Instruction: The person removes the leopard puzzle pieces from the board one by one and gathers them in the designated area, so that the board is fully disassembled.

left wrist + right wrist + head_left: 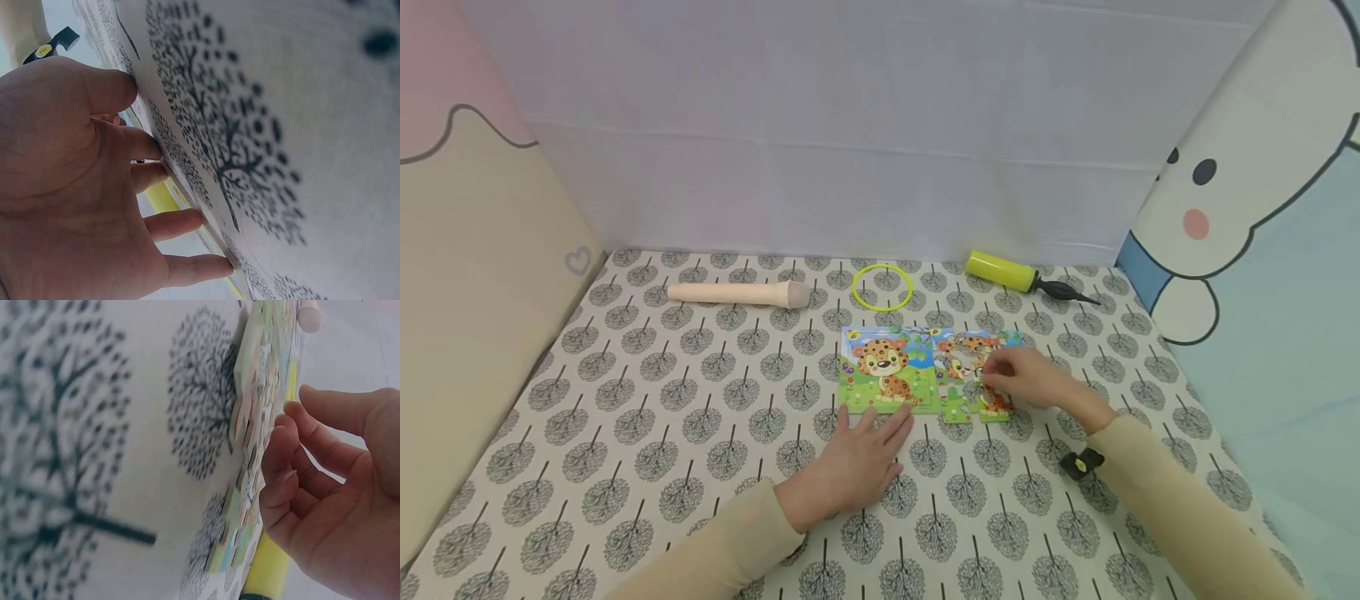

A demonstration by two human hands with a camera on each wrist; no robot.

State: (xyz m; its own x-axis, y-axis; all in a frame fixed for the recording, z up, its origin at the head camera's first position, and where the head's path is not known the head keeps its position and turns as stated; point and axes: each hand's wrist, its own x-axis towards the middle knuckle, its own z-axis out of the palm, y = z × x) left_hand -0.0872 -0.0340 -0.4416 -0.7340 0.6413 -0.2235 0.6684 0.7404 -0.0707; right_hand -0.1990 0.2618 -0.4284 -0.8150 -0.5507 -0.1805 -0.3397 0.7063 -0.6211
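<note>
My left hand (859, 467) lies with spread, fairly straight fingers at the near edge of a board with a leopard cub picture (883, 367). In the left wrist view, the fingertips (219, 265) touch the board's thin edge. Right of the board lie several jigsaw puzzle pieces (957, 408) with parts of the same leopard, loosely laid together with gaps. My right hand (1018, 375) hovers at the right side of these pieces, fingers loosely bent. The right wrist view shows the thumb and index fingertips (304, 392) close together, with no piece visible between them.
Behind the board lies a yellow-green ring (883, 288). A yellow hand pump (1000, 271) with a black nozzle lies at the back right, and a beige toy microphone (737, 293) at the back left. A tree-patterned cloth (700, 467) covers the table; fabric walls surround it.
</note>
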